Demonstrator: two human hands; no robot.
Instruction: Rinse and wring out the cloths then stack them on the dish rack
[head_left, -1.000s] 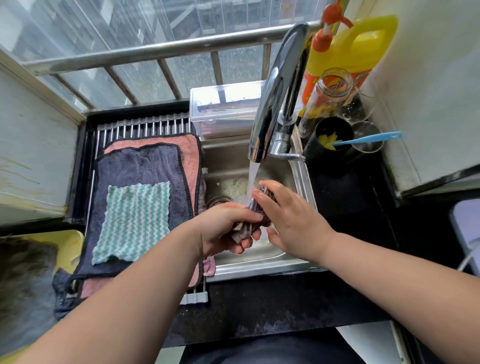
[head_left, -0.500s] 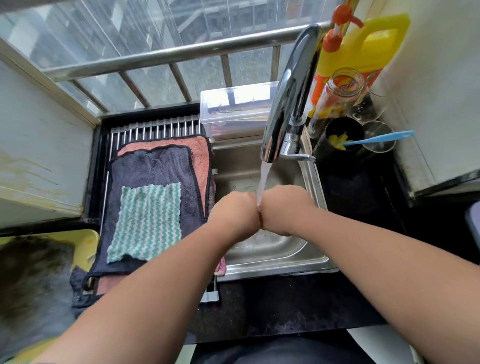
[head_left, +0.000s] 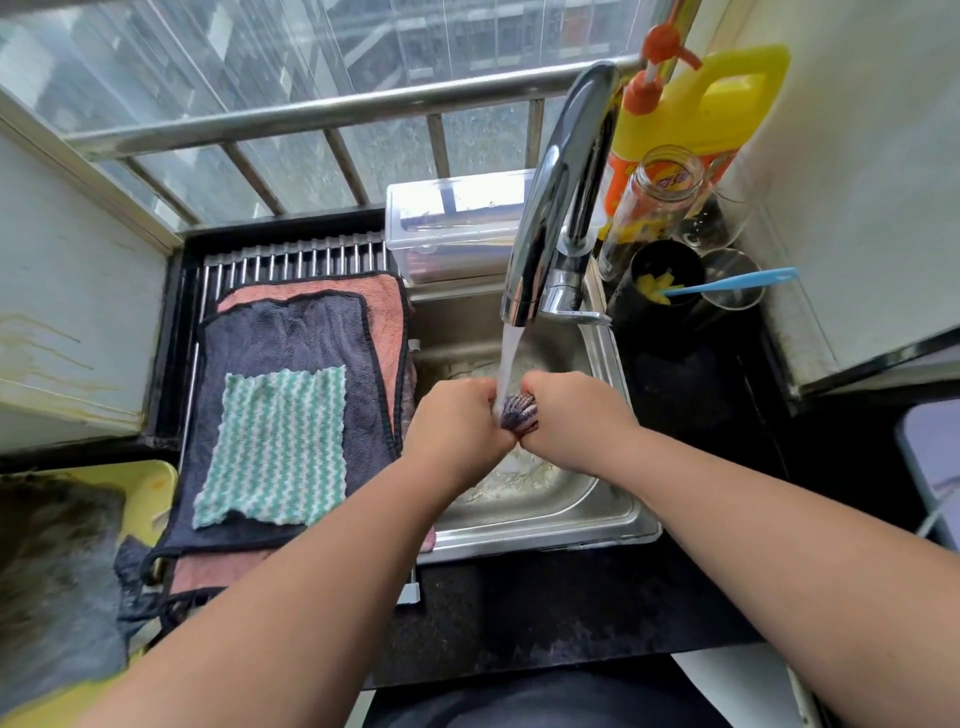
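Head: cloth (head_left: 519, 412) gripped between left hand (head_left: 457, 422), right hand (head_left: 577, 415).

Bright daylight through window (head_left: 332, 57) | glare on tap (head_left: 558, 197) | wide-angle bending at edges | lower left corner perhaps blurred

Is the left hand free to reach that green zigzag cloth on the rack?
Probably not right away: the left hand and right hand both grip a dark striped cloth under the running tap. The green zigzag cloth lies uncovered just to its left, nothing between, so letting go should suffice.
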